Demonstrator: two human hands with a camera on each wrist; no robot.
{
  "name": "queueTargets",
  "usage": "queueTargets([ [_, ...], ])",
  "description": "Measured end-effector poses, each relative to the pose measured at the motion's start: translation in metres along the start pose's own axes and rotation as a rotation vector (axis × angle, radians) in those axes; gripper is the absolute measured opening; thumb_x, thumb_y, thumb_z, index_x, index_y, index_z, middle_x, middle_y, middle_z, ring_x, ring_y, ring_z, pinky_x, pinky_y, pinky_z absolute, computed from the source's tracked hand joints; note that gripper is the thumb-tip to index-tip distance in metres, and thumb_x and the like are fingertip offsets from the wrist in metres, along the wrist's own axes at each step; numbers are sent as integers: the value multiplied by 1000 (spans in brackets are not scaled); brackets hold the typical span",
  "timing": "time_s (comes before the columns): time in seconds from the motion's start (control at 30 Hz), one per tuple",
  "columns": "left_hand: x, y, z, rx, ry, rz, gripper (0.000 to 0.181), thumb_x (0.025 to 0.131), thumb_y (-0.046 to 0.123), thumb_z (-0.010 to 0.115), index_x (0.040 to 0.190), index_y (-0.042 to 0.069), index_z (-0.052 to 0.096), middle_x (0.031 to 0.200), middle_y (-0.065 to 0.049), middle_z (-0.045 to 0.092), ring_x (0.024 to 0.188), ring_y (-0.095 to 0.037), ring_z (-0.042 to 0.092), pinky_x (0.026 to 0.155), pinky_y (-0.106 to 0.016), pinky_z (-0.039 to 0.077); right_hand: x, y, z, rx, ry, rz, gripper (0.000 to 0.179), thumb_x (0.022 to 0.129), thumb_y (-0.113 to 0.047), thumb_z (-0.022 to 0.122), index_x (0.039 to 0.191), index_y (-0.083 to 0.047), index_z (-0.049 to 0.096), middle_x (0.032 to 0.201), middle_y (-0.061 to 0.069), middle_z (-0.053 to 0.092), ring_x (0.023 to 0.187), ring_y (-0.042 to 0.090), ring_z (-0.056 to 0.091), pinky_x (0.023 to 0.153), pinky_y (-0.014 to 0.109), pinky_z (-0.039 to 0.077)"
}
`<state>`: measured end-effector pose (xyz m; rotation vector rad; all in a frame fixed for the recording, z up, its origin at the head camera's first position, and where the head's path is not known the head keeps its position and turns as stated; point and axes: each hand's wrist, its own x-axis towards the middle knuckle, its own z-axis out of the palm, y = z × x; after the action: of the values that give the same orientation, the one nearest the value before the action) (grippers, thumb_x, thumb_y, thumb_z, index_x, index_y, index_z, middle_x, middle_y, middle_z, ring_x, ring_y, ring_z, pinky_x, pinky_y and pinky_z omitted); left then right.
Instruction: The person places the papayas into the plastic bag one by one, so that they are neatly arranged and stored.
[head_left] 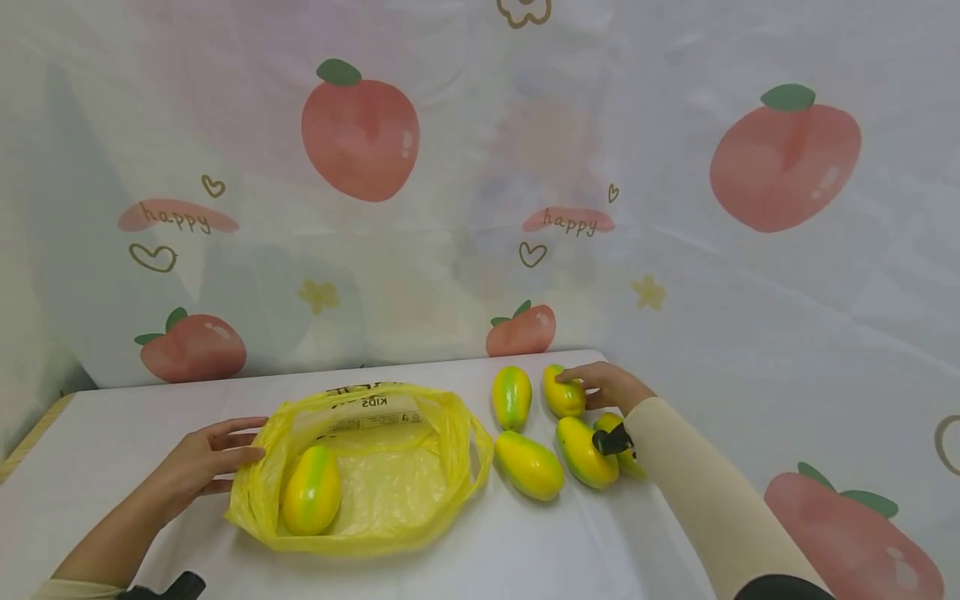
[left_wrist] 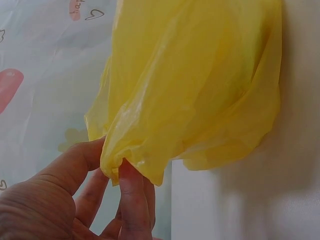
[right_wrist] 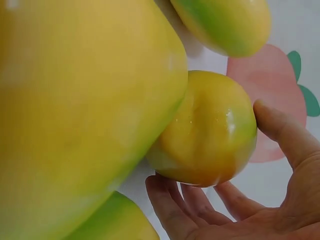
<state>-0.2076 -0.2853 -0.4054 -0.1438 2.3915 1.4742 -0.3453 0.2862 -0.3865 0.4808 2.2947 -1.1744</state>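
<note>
A yellow plastic bag [head_left: 390, 537] lies with its mouth spread wide, and one yellow-green papaya [head_left: 312, 492] sits inside at its left. My left hand [head_left: 202, 467] pinches the bag's left side between thumb and fingers, as the left wrist view shows at the crumpled bag [left_wrist: 190, 90]. On the far right of the table, my right hand [head_left: 611, 385] holds a papaya [head_left: 564, 393], also seen as the rounded papaya [right_wrist: 210, 127] in the right wrist view. There the thumb is on one side and the fingers are on the other.
Several more papayas lie between the bag and my right arm, among them an upright papaya [head_left: 512, 398], a tilted papaya [head_left: 529, 467] and a papaya [head_left: 585, 454] by the wrist. A white cloth [head_left: 187, 400] covers the table. Behind hangs a peach-printed curtain [head_left: 450, 167].
</note>
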Motion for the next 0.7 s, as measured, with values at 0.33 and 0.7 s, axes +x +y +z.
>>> queueTargets([
  [0.33, 0, 1, 0, 0, -5, -2, 77, 91, 39, 70, 151, 6, 36, 148, -31, 39, 102, -15, 64, 83, -39, 59, -2, 1, 2, -37, 1, 17, 84, 89, -43, 67, 149, 4, 31, 152, 31, 25, 129, 43, 46, 110, 46, 41],
  [0.7, 2, 0, 0, -5, -10, -13, 78, 90, 39, 71, 151, 6, 35, 149, -31, 38, 103, -20, 66, 85, -41, 58, 2, -1, 1, -9, -15, 28, 93, 86, -39, 72, 150, 7, 23, 153, 32, 24, 129, 43, 47, 106, 45, 45],
])
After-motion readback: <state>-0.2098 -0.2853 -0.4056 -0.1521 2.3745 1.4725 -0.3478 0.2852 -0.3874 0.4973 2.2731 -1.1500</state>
